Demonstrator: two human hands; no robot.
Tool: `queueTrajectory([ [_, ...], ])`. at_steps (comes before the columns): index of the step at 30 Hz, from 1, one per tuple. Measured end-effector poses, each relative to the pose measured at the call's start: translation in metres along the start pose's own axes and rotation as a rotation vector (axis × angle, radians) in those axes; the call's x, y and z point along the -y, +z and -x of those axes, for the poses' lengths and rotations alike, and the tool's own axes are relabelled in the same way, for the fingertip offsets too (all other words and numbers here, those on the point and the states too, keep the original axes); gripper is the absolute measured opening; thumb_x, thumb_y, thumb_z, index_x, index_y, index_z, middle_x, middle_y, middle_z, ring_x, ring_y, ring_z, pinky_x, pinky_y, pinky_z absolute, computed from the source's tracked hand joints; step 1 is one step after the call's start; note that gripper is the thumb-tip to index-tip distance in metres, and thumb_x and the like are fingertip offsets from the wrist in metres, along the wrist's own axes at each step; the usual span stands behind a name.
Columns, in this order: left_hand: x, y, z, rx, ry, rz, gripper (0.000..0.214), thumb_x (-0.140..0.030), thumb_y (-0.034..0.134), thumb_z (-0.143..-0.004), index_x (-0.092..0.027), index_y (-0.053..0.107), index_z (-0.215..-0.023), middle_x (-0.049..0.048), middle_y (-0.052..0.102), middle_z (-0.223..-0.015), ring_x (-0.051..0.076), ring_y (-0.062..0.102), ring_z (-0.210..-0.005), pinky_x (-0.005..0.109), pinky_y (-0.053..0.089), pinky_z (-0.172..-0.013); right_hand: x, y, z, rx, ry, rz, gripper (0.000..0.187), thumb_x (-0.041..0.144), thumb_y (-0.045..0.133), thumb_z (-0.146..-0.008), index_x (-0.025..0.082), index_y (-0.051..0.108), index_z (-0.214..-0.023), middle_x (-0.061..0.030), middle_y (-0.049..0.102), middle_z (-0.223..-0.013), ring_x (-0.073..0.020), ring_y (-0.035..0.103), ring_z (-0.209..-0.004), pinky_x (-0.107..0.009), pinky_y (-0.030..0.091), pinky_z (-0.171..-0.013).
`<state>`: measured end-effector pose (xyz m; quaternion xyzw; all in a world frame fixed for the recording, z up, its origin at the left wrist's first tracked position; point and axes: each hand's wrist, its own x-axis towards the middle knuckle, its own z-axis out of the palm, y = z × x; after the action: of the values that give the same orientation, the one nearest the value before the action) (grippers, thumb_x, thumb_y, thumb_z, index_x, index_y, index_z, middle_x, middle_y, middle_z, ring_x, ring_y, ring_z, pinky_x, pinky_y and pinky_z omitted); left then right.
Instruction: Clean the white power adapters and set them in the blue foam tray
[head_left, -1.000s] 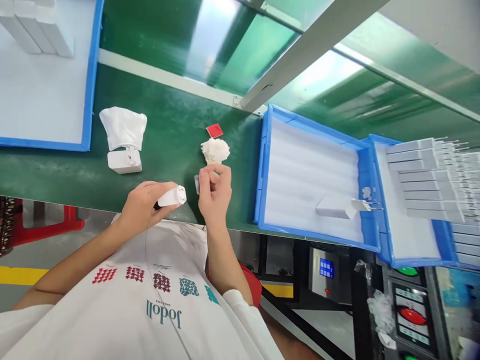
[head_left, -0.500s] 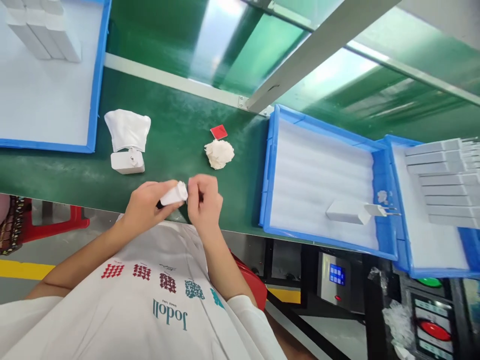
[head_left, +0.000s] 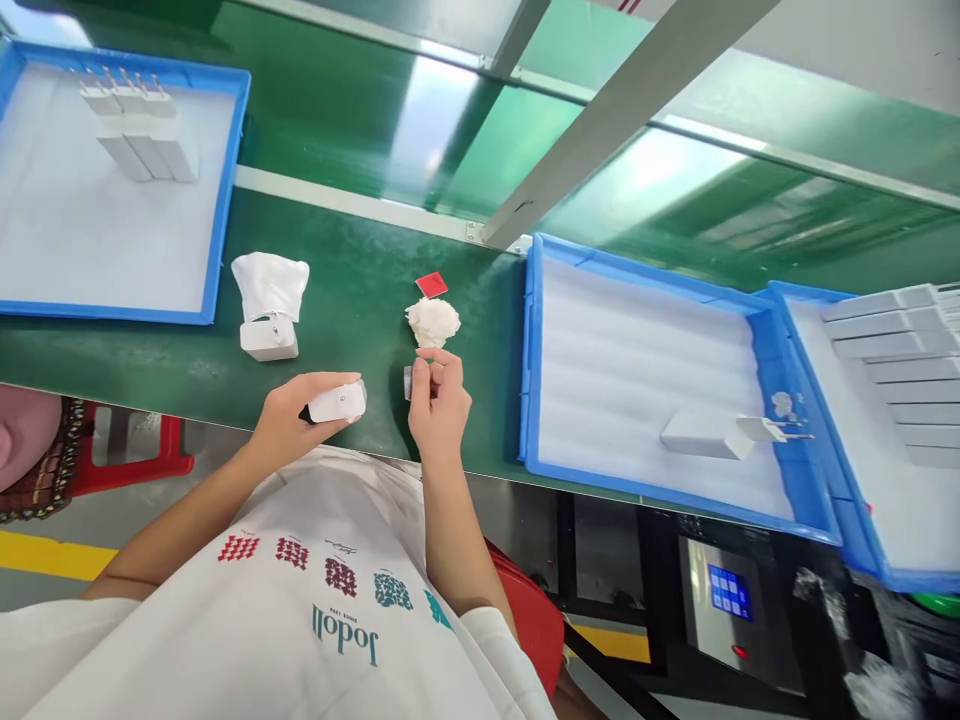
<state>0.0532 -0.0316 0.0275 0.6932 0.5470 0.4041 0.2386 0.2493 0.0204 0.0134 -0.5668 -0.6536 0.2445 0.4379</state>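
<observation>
My left hand (head_left: 289, 415) is closed round a small white power adapter (head_left: 339, 402), its end face turned to the right. A dark bit shows between the adapter and the palm. My right hand (head_left: 441, 405), apart from the adapter, pinches a small, thin, translucent grey piece (head_left: 408, 383); its exact kind is unclear. Just beyond the right fingers lies a crumpled cream-coloured lump (head_left: 433, 322), with a red square (head_left: 432, 285) behind it. A white cloth-like piece (head_left: 271, 285) lies at the left, against a white block (head_left: 268, 338).
On the left, a blue tray (head_left: 216, 270) holds several white adapters (head_left: 150, 150) with pins up. To the right, another blue tray (head_left: 534, 350) bears one adapter (head_left: 705, 435) lying down. A further tray (head_left: 855, 545) holds several long white adapters. A metal post (head_left: 592, 125) rises behind the green table (head_left: 352, 270).
My right hand has moved right, away from the adapter, with the translucent piece now visible in its fingers. The adapter's end face shows more plainly. The whole view has shifted slightly.
</observation>
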Motion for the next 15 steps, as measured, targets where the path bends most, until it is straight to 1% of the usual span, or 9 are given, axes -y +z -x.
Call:
queueTrajectory([
  [4, -0.0024, -0.0014, 0.0, -0.031, 0.011, 0.001, 0.03, -0.034, 0.073, -0.086, -0.023, 0.069, -0.115, 0.0072, 0.078, -0.114, 0.019, 0.075, -0.096, 0.029, 0.06, -0.081, 0.001, 0.0001, -0.0006, 0.002, -0.012, 0.008, 0.021, 0.034, 0.042, -0.102, 0.02, 0.057, -0.107, 0.0085, 0.047, -0.059, -0.0093, 0.046, -0.048, -0.021, 0.037, -0.053],
  [7, -0.0021, -0.0005, 0.0, -0.06, 0.036, 0.024, 0.031, -0.029, 0.075, -0.085, -0.023, 0.068, -0.115, 0.007, 0.078, -0.114, 0.018, 0.075, -0.096, 0.029, 0.06, -0.083, 0.0013, -0.0004, -0.0001, 0.004, -0.01, -0.001, 0.022, 0.034, 0.043, -0.102, 0.019, 0.058, -0.107, 0.0083, 0.047, -0.059, -0.0096, 0.047, -0.049, -0.021, 0.037, -0.053],
  [10, -0.0001, -0.0006, 0.0002, -0.073, 0.071, 0.036, 0.031, -0.028, 0.074, -0.086, -0.022, 0.067, -0.115, 0.0078, 0.078, -0.114, 0.019, 0.075, -0.099, 0.031, 0.061, -0.085, -0.0003, -0.0021, -0.0005, 0.003, 0.001, 0.003, 0.024, 0.036, 0.043, -0.102, 0.019, 0.059, -0.107, 0.0079, 0.048, -0.058, -0.0099, 0.046, -0.049, -0.022, 0.038, -0.053],
  [13, -0.0017, -0.0041, 0.0, -0.113, 0.183, -0.051, 0.029, -0.022, 0.068, -0.089, -0.024, 0.066, -0.117, 0.0073, 0.077, -0.114, 0.02, 0.074, -0.104, 0.034, 0.061, -0.088, -0.0016, -0.0042, -0.0015, -0.028, 0.027, -0.005, 0.026, 0.039, 0.043, -0.101, 0.019, 0.059, -0.107, 0.0061, 0.053, -0.061, -0.0104, 0.048, -0.051, -0.022, 0.038, -0.054],
  [15, -0.0078, -0.0074, -0.0013, -0.202, 0.3, -0.198, 0.031, -0.015, 0.066, -0.088, -0.027, 0.066, -0.116, 0.0051, 0.078, -0.113, 0.022, 0.073, -0.107, 0.038, 0.06, -0.09, 0.0007, -0.0039, -0.0008, -0.092, 0.063, -0.026, 0.026, 0.04, 0.045, -0.101, 0.019, 0.06, -0.105, 0.006, 0.053, -0.061, -0.0105, 0.049, -0.051, -0.022, 0.038, -0.054],
])
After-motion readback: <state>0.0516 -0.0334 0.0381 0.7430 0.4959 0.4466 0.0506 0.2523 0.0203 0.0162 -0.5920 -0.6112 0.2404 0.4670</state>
